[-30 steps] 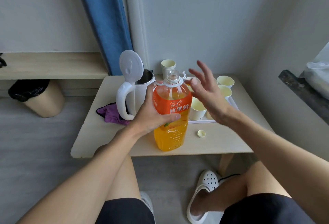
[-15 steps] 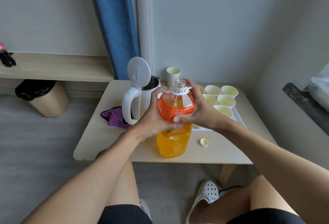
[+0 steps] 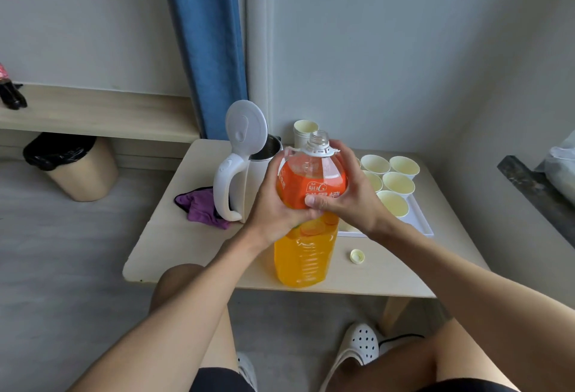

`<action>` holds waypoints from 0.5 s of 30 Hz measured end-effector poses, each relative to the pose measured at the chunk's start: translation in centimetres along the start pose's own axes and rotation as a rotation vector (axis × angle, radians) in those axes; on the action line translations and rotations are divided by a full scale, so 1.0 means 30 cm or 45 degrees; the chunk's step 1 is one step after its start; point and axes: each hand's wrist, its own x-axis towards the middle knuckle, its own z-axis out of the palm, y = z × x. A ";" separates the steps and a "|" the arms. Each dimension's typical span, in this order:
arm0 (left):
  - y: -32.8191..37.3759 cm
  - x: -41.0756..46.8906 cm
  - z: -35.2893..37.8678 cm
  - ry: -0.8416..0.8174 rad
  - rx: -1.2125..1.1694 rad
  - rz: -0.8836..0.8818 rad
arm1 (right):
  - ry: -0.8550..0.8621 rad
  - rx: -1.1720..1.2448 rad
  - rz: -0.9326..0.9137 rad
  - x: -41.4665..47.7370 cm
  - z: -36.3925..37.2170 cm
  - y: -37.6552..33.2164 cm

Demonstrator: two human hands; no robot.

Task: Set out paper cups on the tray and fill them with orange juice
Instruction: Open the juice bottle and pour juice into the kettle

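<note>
Head view, looking down at a small pale wood tabletop [image 3: 174, 245] tucked into a corner.

Big orange juice bottle [image 3: 306, 254] upright at the near edge, neck open, mostly full. Can't tell if it's sitting on the wood or held just off it.

Both grips clamped on it at label height. Left grip [image 3: 273, 204] curled round the left side. Right grip [image 3: 354, 201] curled round the right side, thumb pressed flat on the front of the orange label and touching the left one's fingers.

Yellow cap [image 3: 357, 256] lying on the wood just right of the bottle, open side up.

White tray [image 3: 420, 220] on the right half, behind the right wrist. Five paper cups [image 3: 398, 182] showing on it, bunched close together, all upright, pale yellow inside. Can't really tell if there's juice in any, and a couple are partly hidden behind the right grip.

Separate stack of cups [image 3: 305, 130] at the back by the wall, right behind the bottle neck.

White kettle [image 3: 230, 180] left of the bottle, lid flipped up. Purple cloth [image 3: 202, 208] crumpled beside it, touching its base.

Off the tabletop: blue curtain [image 3: 208, 43] hanging behind, wooden shelf [image 3: 93, 114] at left, tan bin [image 3: 81, 173] with a black liner under it, white holey slippers [image 3: 357, 351] on the floor by bare knees.
</note>
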 end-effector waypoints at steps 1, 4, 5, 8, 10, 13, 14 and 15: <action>0.010 0.008 0.003 0.003 -0.049 -0.015 | 0.030 0.019 0.008 0.004 0.004 -0.010; 0.031 0.017 0.013 -0.004 -0.238 -0.057 | 0.106 0.058 -0.005 0.005 0.007 -0.056; 0.043 0.018 0.021 -0.007 -0.295 -0.057 | 0.127 0.067 -0.014 -0.002 -0.004 -0.076; 0.070 0.037 0.048 -0.030 -0.429 -0.029 | 0.083 0.030 -0.047 -0.009 -0.057 -0.122; 0.067 0.050 0.077 -0.053 -0.534 -0.043 | 0.047 -0.022 -0.018 -0.004 -0.089 -0.133; 0.028 0.061 0.125 -0.058 -0.710 -0.145 | 0.062 -0.211 0.064 0.025 -0.099 -0.129; 0.012 0.067 0.140 -0.058 -0.753 -0.184 | 0.057 -0.285 0.087 0.037 -0.102 -0.124; -0.001 0.075 0.153 -0.059 -0.783 -0.215 | 0.043 -0.354 0.109 0.049 -0.105 -0.120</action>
